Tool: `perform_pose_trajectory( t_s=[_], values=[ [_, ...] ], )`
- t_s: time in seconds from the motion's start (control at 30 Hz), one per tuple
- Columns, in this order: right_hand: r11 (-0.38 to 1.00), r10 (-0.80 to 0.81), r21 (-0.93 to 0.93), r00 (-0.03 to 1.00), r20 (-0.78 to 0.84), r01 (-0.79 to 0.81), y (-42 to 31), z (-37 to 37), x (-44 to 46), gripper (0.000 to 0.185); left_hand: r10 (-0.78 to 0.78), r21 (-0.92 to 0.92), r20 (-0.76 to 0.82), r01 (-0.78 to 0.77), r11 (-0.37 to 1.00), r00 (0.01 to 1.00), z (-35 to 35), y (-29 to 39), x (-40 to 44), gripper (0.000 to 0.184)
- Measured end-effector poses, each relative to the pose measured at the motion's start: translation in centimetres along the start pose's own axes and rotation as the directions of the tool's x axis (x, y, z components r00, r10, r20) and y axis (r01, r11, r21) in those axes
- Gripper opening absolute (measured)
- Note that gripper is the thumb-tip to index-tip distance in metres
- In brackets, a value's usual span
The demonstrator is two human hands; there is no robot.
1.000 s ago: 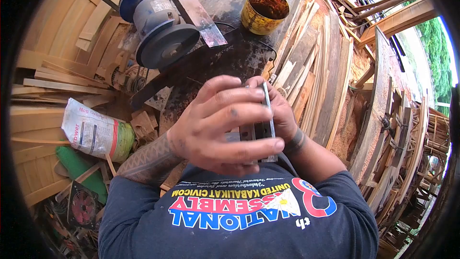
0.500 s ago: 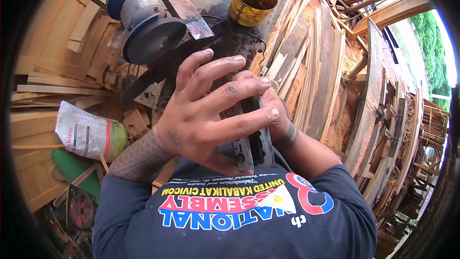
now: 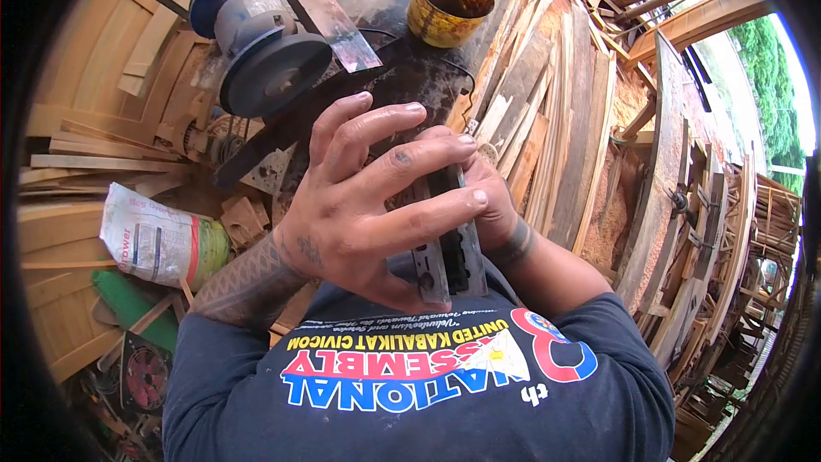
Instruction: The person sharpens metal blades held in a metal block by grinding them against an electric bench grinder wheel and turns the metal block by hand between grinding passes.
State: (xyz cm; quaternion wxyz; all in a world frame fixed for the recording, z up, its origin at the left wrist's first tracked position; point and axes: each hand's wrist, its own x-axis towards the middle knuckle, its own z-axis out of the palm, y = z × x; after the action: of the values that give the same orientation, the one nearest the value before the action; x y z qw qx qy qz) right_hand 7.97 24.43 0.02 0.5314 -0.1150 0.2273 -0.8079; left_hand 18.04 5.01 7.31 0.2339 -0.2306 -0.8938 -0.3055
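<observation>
A long metal piece [image 3: 432, 272] with two grey side strips and a dark gap between them is held upright in front of the shirt. My left hand [image 3: 368, 201] reaches across it from the left, back of the hand showing, fingers spread and bent over the piece, thumb against its near strip. From the right, my right hand [image 3: 489, 197] grips its upper part, with most of those fingers hidden behind my left hand. The piece's middle is covered by my left fingers.
A bench grinder [image 3: 269, 56] and a flat metal strip [image 3: 329, 13] lie at the upper left. A yellow stained can [image 3: 445, 26] stands on the dark bench. Wood offcuts [image 3: 547, 111] are piled on the right. A printed sack [image 3: 158, 235] lies at the left.
Since a second ago, my left hand has tilted, its fingers pointing more upward, and more of the metal piece's lower end shows. The surroundings have shifted slightly left and up in view.
</observation>
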Motion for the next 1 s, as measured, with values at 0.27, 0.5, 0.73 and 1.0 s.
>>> perform_pose_trajectory(
  t_s=[0.27, 0.5, 0.73, 1.0],
  values=[
    [1.000, -0.006, 0.008, 0.999, 0.042, 0.006, 0.1, -0.5, 0.6, 0.052, 0.009, -0.045, -0.022, -0.009, 0.999, 1.000, 0.2, -0.3, -0.5, 0.092],
    [0.985, 0.012, 0.168, 0.993, 0.118, -0.032, -1.2, -0.8, 1.1, 0.040, 0.022, 0.026, -0.202, -0.017, 1.000, 0.979, 1.3, -0.3, -1.3, 0.075],
    [0.731, -0.443, -0.640, 0.878, -0.183, 0.235, -12.9, -5.3, 8.7, 0.022, 0.008, -0.113, -0.128, -0.023, 0.993, 0.992, 1.7, -1.7, -2.5, 0.045],
    [-0.722, -0.422, -0.578, 0.904, -0.068, -0.380, -23.3, -11.5, 25.2, 0.032, -0.167, -0.099, 0.052, 0.172, 0.980, 0.985, 4.0, -3.3, -5.7, 0.026]
  ],
)
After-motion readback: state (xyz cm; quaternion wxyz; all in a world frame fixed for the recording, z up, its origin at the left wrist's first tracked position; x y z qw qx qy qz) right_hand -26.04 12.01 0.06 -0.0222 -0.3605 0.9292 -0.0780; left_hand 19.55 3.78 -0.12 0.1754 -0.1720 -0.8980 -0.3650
